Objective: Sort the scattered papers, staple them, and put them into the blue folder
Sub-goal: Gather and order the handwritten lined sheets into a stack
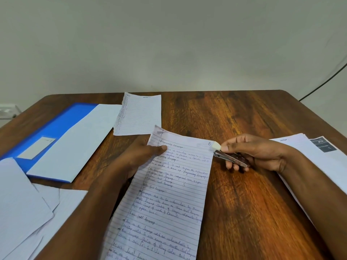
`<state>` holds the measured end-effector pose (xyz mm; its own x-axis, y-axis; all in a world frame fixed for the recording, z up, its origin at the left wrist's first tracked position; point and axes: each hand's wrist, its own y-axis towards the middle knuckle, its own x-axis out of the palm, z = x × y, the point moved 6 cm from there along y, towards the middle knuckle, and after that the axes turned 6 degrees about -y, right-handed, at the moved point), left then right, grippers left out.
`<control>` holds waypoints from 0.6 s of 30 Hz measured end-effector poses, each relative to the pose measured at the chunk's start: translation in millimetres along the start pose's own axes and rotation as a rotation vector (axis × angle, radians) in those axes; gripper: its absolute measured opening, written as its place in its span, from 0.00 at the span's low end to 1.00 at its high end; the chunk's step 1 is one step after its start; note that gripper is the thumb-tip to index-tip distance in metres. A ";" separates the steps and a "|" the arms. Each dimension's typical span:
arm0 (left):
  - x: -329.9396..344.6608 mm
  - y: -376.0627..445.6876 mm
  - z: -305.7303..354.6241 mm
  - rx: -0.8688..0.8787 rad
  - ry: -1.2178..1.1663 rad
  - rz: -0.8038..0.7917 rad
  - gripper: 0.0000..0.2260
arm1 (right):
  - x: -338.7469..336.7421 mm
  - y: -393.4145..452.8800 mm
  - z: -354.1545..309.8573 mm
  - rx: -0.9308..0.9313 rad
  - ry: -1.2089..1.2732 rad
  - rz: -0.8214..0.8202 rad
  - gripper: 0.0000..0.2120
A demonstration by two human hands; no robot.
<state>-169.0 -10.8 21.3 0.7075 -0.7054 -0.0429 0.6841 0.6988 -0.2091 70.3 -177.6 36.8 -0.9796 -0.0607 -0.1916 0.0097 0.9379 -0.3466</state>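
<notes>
My left hand (139, 158) grips a set of lined handwritten papers (169, 199) by the upper left part, thumb on top, lifting them above the wooden table (234, 124). My right hand (255, 152) holds a small metal stapler (228, 155) with a white tip, its jaws at the papers' top right corner. The blue folder (56, 126) lies at the left of the table with a white sheet (78, 139) lying over it.
A torn lined sheet (139, 114) lies at the table's middle back. Loose white papers (28, 209) are scattered at the near left. A stack of printed sheets (319, 160) sits at the right under my right forearm. A black cable (323, 83) hangs behind the table.
</notes>
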 end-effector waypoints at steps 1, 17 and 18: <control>-0.4 0.5 -0.3 0.002 0.001 0.001 0.08 | 1.0 1.0 0.2 0.002 -0.004 0.002 0.12; 0.0 6.1 -5.9 -0.021 0.004 -0.005 0.08 | 0.6 10.0 5.4 0.000 0.016 0.062 0.10; -0.2 6.1 -6.2 -0.022 0.008 -0.005 0.09 | 0.2 10.6 6.1 0.001 0.022 0.063 0.09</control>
<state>-166.1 -7.2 14.0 0.7024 -0.7101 -0.0497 0.6836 0.6924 -0.2308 71.4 -169.8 27.5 -0.9812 0.0063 -0.1928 0.0719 0.9393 -0.3353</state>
